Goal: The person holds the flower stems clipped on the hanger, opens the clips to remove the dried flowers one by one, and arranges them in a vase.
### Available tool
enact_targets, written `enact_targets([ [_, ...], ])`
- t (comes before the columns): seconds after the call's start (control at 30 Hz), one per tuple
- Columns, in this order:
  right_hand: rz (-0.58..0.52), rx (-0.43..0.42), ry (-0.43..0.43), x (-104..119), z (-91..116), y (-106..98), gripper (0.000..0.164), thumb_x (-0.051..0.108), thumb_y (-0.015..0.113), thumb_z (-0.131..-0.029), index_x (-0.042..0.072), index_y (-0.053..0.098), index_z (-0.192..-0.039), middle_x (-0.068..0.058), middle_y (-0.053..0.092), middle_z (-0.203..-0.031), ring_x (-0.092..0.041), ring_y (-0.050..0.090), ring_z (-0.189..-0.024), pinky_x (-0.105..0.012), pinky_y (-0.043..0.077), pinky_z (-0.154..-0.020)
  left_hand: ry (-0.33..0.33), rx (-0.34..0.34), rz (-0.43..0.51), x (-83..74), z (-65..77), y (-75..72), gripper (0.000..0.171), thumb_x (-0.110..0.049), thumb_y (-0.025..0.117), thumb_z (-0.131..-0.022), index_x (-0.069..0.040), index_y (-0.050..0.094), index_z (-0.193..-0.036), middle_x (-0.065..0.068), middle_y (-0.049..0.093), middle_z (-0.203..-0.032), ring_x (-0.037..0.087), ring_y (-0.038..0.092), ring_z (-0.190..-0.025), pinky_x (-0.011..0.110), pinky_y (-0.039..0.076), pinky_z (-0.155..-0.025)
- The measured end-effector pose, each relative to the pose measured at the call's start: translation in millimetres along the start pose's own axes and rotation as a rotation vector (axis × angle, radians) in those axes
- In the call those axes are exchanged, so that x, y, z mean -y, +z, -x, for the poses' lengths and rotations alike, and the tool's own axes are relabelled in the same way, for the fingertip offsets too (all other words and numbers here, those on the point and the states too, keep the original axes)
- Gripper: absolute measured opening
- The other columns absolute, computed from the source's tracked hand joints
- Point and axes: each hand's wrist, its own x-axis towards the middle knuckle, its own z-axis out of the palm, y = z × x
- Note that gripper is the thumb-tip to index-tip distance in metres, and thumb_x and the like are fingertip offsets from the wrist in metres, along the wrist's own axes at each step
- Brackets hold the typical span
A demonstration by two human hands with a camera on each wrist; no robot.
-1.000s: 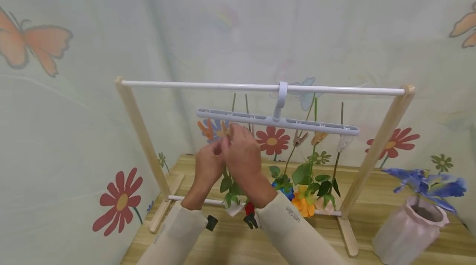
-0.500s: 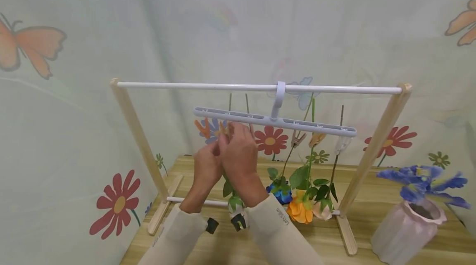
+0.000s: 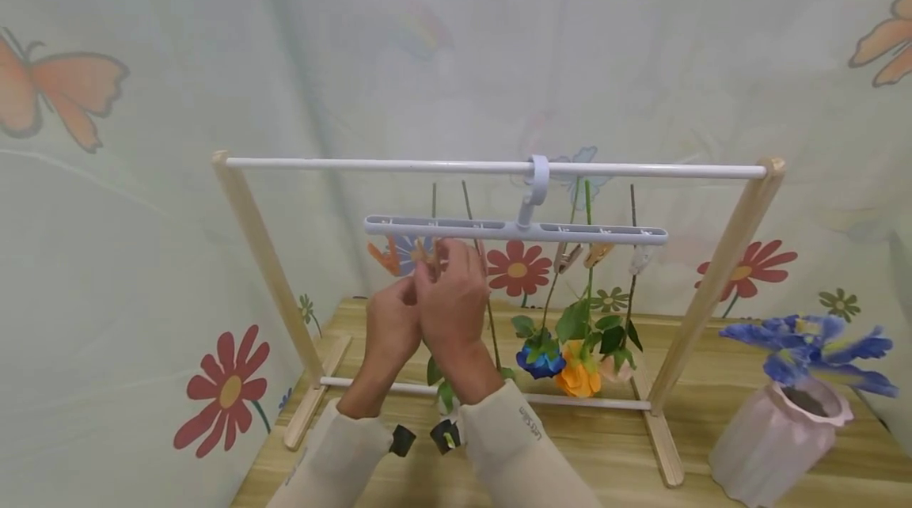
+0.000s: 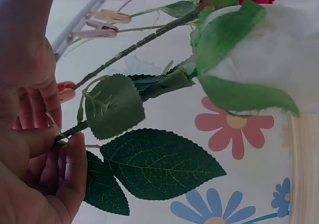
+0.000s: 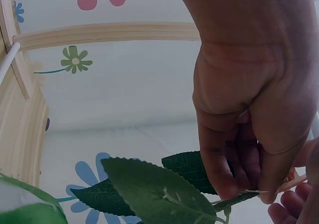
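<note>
The left hand is pinching a stem between thumb and finger, just left of centre in the head view, while the right hand, beside it and higher, is apparently squeezing a beige clip. That stem is running through dark green leaves to a white flower, which is hanging head down at the upper right of the left wrist view.

The step in hand looks to be seating the stem in the clip; whether the clip is biting it, the fingers are hiding. The next move seems to call for keeping the stem steady between the clip's ends, then easing the squeeze before either hand lets go.

Above the hands, the hanger is carrying the clips and hooking over a white rail. An orange clip is dangling without a flower at the bar's left end. Right of centre, a blue flower and an orange flower are hanging; a pink vase is standing lower right.
</note>
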Motion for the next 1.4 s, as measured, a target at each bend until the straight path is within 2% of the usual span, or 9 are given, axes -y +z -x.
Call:
enact_targets([
  [0.3,-0.043,-0.011,0.033,-2.7,4.9,0.2,0.025,0.017,0.081,-0.087,0.004,0.068,-0.104,-0.010,0.071,-0.095,-0.026,0.068,-0.089,-0.036,0.061,-0.080,0.006,0.011,0.024,-1.2,5.4,0.1,0.016,-0.014,0.075,-0.080,-0.010,0.081,-0.094,0.009,0.079,-0.083,0.025,0.074,-0.080,0.039,0.058,-0.070],
  [0.57,-0.048,-0.027,0.033,-9.0,7.0,-3.8,0.024,0.020,0.080,-0.088,0.004,0.069,-0.103,-0.011,0.071,-0.091,-0.024,0.068,-0.083,-0.035,0.062,-0.074,0.010,0.010,0.077,0.0,10.0,7.9,0.018,-0.012,0.076,-0.080,-0.009,0.081,-0.096,0.010,0.079,-0.085,0.025,0.075,-0.081,0.037,0.058,-0.070],
  [0.77,-0.045,-0.044,0.035,-8.4,6.7,-2.5,0.022,0.018,0.080,-0.086,0.004,0.070,-0.099,-0.010,0.071,-0.090,-0.024,0.067,-0.083,-0.036,0.061,-0.073,0.039,0.005,0.053,-0.2,9.0,6.7,0.019,-0.014,0.076,-0.080,-0.010,0.082,-0.098,0.009,0.079,-0.084,0.025,0.074,-0.080,0.039,0.058,-0.069],
  [1.07,-0.007,-0.065,0.007,-9.0,6.2,0.5,0.019,0.016,0.081,-0.082,0.004,0.070,-0.092,-0.008,0.067,-0.076,-0.023,0.061,-0.070,-0.037,0.054,-0.062,-0.004,0.032,0.064,0.7,8.6,5.7,0.021,-0.014,0.077,-0.082,-0.009,0.081,-0.102,0.010,0.080,-0.092,0.024,0.075,-0.087,0.038,0.060,-0.073],
  [1.27,-0.013,-0.067,0.011,-9.6,6.8,3.2,0.019,0.014,0.081,-0.081,0.004,0.072,-0.094,-0.009,0.069,-0.078,-0.023,0.062,-0.072,-0.038,0.055,-0.065,0.005,0.049,0.037,1.8,5.6,4.2,0.019,-0.013,0.076,-0.081,-0.009,0.081,-0.100,0.009,0.080,-0.090,0.021,0.072,-0.082,0.034,0.057,-0.068],
  [1.4,-0.025,-0.067,0.002,-9.0,6.5,4.9,0.017,0.014,0.079,-0.081,0.005,0.073,-0.094,-0.009,0.073,-0.084,-0.024,0.066,-0.077,-0.039,0.058,-0.068,0.042,0.046,-0.019,5.3,2.5,4.3,0.014,-0.011,0.074,-0.081,-0.008,0.081,-0.093,0.009,0.078,-0.083,0.020,0.068,-0.074,0.032,0.053,-0.063],
])
